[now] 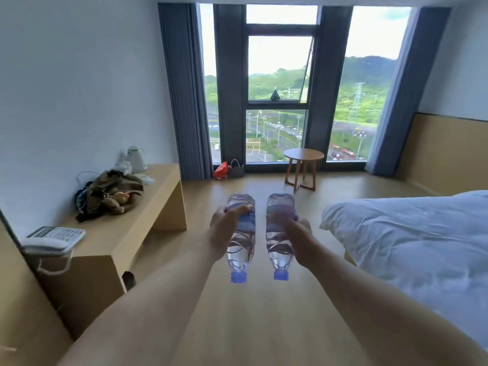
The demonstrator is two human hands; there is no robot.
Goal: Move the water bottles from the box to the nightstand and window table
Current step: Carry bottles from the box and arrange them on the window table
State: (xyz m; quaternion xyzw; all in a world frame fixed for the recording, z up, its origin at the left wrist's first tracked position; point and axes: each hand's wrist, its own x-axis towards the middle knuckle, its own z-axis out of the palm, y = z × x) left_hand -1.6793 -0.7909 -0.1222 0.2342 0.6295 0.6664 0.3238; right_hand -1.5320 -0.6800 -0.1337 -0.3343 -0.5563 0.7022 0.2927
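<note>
My left hand (225,228) grips a clear water bottle (241,247) with a blue cap, held out in front of me with the cap pointing back toward me. My right hand (297,233) grips a second clear water bottle (280,244) the same way, close beside the first. Both bottles hang in the air above the wooden floor. Far ahead, a small round wooden table (303,154) stands by the window. No box and no nightstand are in view.
A long wooden desk (148,204) runs along the left wall with a pile of clothes (111,194), a kettle (136,159) and a telephone (52,240). The bed (412,233) with white bedding fills the right. Two bags (228,169) sit by the window.
</note>
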